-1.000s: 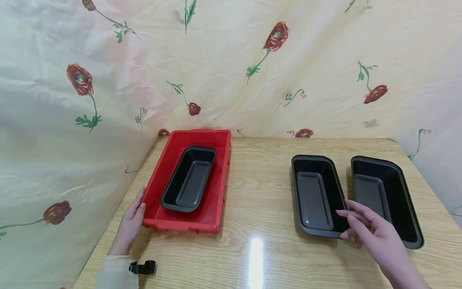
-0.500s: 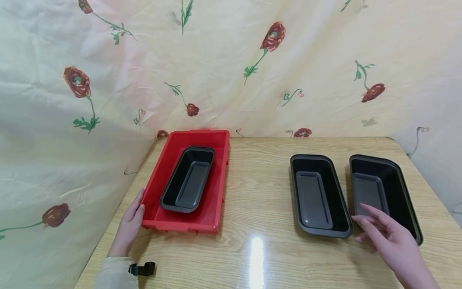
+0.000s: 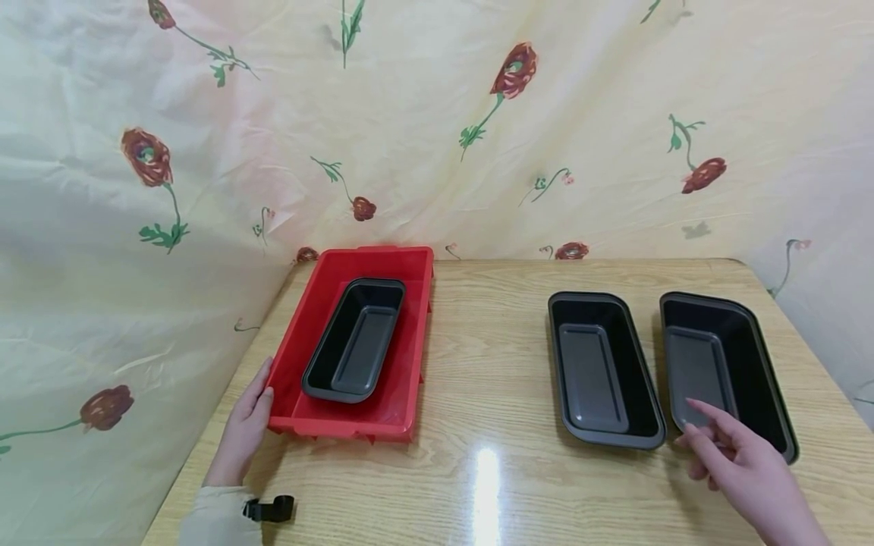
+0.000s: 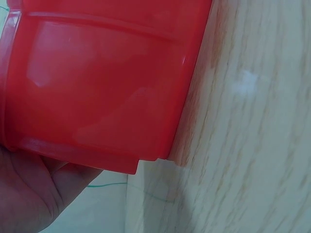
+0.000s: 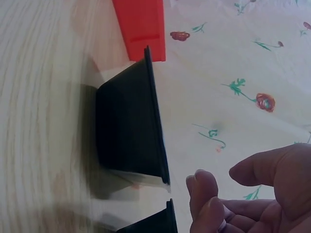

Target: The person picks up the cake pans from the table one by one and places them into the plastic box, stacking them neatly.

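Observation:
In the head view, my left hand (image 3: 247, 426) grips the near left corner of a red plastic tray (image 3: 341, 428), thumb at the rim. The left wrist view shows that hand (image 4: 34, 191) against the tray's wall (image 4: 97, 97), its fingers partly hidden behind it. A black loaf pan (image 3: 362, 345) lies inside the tray. Two more loaf pans, a middle one (image 3: 591, 375) and a right one (image 3: 698, 364), stand side by side to the right. My right hand (image 3: 744, 466), fingers loosely bent and holding nothing, overlaps the right pan's near left corner.
Everything stands on a light wood table (image 3: 492, 364), with a bright reflection near its front. A floral cloth (image 3: 423, 136) hangs behind and along the left side. A black strap (image 3: 269, 508) sits on the left wrist.
My right hand has drawn away from the middle loaf pan's near right corner, moving right and slightly toward me. My left hand keeps its place on the tray.

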{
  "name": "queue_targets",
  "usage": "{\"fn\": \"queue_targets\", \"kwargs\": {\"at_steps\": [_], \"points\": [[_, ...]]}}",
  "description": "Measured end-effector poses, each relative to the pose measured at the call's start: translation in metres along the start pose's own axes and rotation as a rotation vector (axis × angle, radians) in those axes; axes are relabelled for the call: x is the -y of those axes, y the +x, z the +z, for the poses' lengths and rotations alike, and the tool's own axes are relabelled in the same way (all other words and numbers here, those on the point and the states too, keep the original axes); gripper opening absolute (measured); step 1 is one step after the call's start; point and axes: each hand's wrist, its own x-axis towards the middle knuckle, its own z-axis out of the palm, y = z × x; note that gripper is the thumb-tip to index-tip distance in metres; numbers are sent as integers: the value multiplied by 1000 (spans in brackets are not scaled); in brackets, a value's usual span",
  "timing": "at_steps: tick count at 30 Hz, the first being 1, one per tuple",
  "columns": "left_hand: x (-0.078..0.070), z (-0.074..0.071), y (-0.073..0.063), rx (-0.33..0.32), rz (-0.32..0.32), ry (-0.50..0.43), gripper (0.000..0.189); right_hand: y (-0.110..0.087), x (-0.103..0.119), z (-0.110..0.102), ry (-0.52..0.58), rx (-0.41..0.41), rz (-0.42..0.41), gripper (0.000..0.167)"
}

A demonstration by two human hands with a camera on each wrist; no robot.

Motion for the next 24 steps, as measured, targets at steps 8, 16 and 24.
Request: {"fn": "queue_targets", "kwargs": {"at_steps": [8, 16, 24], "points": [[2, 0, 1, -5, 22, 6, 55, 5, 1, 3, -110, 61, 23, 65], [4, -1, 1, -4, 31, 10, 55, 9, 2, 9, -189, 75, 8, 70], [3, -1, 1, 2, 37, 0, 55, 10, 4, 15, -175, 83, 0, 69]]}}
